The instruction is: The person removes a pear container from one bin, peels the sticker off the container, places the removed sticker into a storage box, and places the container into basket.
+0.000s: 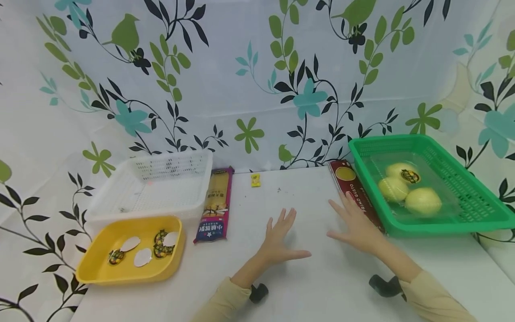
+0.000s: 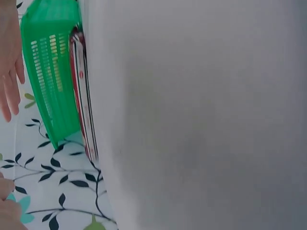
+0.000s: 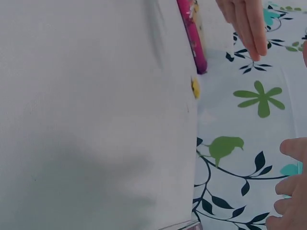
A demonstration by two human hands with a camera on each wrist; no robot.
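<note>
My left hand hovers over the middle of the white table, fingers spread and holding nothing. To its right, my right hand is also spread and bare, nearest to a dark red Primo Gusto box. That box lies along the left side of a green basket, which holds several pale yellow round fruits in clear wrap. Left of my left hand lies a pasta packet with a purple and blue wrapper. A small yellow wrapped candy sits near the back edge.
At the left stands a white basket, with a yellow tray in front of it. Inside the tray are white oval pieces and dark patterned labels. A patterned curtain hangs behind the table.
</note>
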